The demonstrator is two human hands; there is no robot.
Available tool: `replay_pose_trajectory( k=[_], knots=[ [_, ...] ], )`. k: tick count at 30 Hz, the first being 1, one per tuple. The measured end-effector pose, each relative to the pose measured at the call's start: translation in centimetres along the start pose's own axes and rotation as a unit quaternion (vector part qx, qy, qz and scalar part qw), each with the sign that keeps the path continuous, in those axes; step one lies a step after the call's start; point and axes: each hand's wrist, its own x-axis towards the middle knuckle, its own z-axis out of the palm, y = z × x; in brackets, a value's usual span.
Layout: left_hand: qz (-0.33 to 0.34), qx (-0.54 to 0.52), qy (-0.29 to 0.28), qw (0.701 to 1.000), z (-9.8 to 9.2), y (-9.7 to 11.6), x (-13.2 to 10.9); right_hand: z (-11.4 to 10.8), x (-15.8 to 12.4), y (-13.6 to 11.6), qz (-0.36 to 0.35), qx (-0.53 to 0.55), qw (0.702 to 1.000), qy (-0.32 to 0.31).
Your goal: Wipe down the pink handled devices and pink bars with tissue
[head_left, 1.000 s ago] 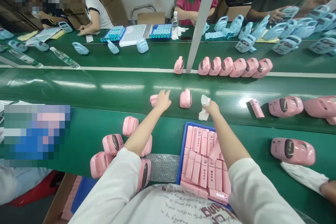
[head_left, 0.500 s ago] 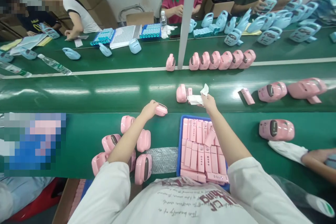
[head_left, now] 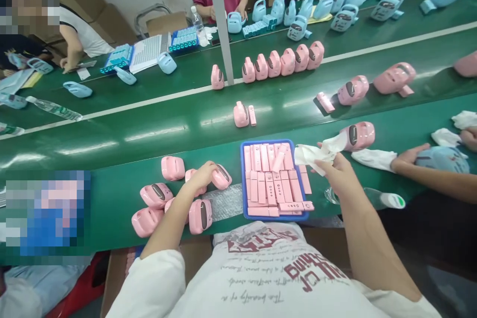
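Observation:
My left hand (head_left: 204, 175) is closed around a pink plastic housing (head_left: 222, 177) with a dark window, held above the green table. Close by, several like pink housings (head_left: 156, 195) stand or lie in a loose group, partly hidden by my forearm. In my right hand (head_left: 337, 171) a crumpled white cloth (head_left: 313, 154) is pinched, its loose end hanging out to the left. Between my arms sits a blue tray (head_left: 244, 179) full of pink bar-shaped parts (head_left: 270, 186), some lying crosswise. Bubble wrap (head_left: 227, 201) lies left of the tray.
A pink housing and bar (head_left: 252, 115) rest on the green belt, with a row of pink housings (head_left: 274, 63) behind. At right, a co-worker's hand (head_left: 408, 161) touches a blue housing (head_left: 441, 158). A plastic bottle (head_left: 387, 198) lies near my right forearm. A white post (head_left: 219, 20) rises beyond.
My left hand has come back toward me with the pink housing, beside the group. My right hand has moved right and nearer, carrying the cloth away from the belt. The view has tilted.

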Motion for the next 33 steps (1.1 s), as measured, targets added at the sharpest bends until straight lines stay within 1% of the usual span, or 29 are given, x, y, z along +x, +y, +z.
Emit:
replay_pose_trajectory(
  k=[2, 3, 5, 7, 9, 11, 12, 14, 16, 18, 20, 21, 22, 23, 24, 25, 26, 27, 28, 29, 30, 33],
  knots=[
    [-0.003, 0.022, -0.001, 1.000, -0.3, 1.5, 0.1, -1.2, -1.5, 0.1, -0.002, 0.006, 1.000, 0.007],
    [-0.003, 0.034, 0.002, 0.999, -0.4, 2.7, 0.4, -1.7, -2.2, 0.2, 0.003, 0.007, 1.000, 0.007],
    [0.003, 0.046, 0.013, 0.999, 0.4, 6.0, 1.6, -2.2, -3.4, 0.7, 0.023, 0.003, 1.000, -0.013],
    [0.013, 0.043, 0.007, 0.999, 2.4, 10.3, 3.4, -2.2, -4.4, 1.3, 0.038, -0.015, 0.998, -0.042],
    [0.019, 0.033, -0.011, 0.999, 5.4, 14.5, 5.3, -2.0, -5.4, 2.0, 0.025, -0.050, 0.997, -0.060],
    [0.006, 0.024, -0.018, 1.000, 8.2, 17.8, 7.0, -1.8, -6.4, 2.6, -0.001, -0.097, 0.992, -0.078],
    [-0.004, 0.017, -0.021, 1.000, 9.3, 18.9, 7.7, -1.8, -6.9, 2.9, -0.011, -0.122, 0.988, -0.089],
    [-0.020, -0.006, -0.030, 0.999, 10.4, 20.0, 8.4, -1.9, -7.9, 3.3, -0.015, -0.164, 0.979, -0.118],
    [-0.026, -0.041, -0.046, 0.998, 10.2, 19.9, 8.2, -2.4, -8.7, 3.5, -0.012, -0.174, 0.975, -0.134],
    [-0.015, -0.083, -0.065, 0.994, 9.2, 19.3, 6.7, -3.0, -9.2, 3.7, -0.012, -0.148, 0.982, -0.120],
    [0.006, -0.200, -0.089, 0.976, 7.7, 18.9, 4.0, -3.6, -9.1, 3.8, -0.009, -0.110, 0.991, -0.072],
    [0.016, -0.318, -0.102, 0.942, 7.0, 18.8, 2.5, -3.8, -8.9, 3.8, -0.006, -0.094, 0.995, -0.043],
    [0.019, -0.439, -0.109, 0.892, 6.3, 18.8, 0.8, -3.9, -8.6, 3.6, -0.002, -0.081, 0.997, -0.018],
    [0.021, -0.537, -0.112, 0.836, 5.7, 19.0, -0.8, -3.9, -8.1, 3.4, 0.001, -0.071, 0.998, -0.001],
    [0.025, -0.612, -0.125, 0.781, 5.1, 19.3, -2.3, -3.7, -7.7, 3.1, 0.000, -0.061, 0.998, 0.010],
    [0.031, -0.663, -0.143, 0.734, 4.7, 19.6, -3.7, -3.4, -7.2, 2.7, -0.003, -0.052, 0.999, 0.015],
    [0.039, -0.698, -0.167, 0.695, 4.3, 20.0, -4.8, -3.1, -6.9, 2.2, -0.010, -0.042, 0.999, 0.017],
    [0.048, -0.721, -0.192, 0.663, 4.0, 20.3, -5.7, -2.6, -6.5, 1.6, -0.021, -0.035, 0.999, 0.015],
    [0.056, -0.737, -0.215, 0.638, 3.7, 20.6, -6.4, -2.0, -6.3, 0.9, -0.035, -0.029, 0.999, 0.014],
    [0.068, -0.747, -0.233, 0.619, 3.5, 20.8, -7.0, -1.4, -6.2, 0.3, -0.050, -0.022, 0.998, 0.011],
    [0.083, -0.752, -0.244, 0.606, 3.3, 20.9, -7.5, -0.8, -6.1, -0.3, -0.064, -0.013, 0.998, 0.004],
    [0.127, -0.756, -0.252, 0.590, 2.9, 20.5, -8.4, 1.0, -6.3, -1.8, -0.088, 0.020, 0.996, -0.012]
  ],
)
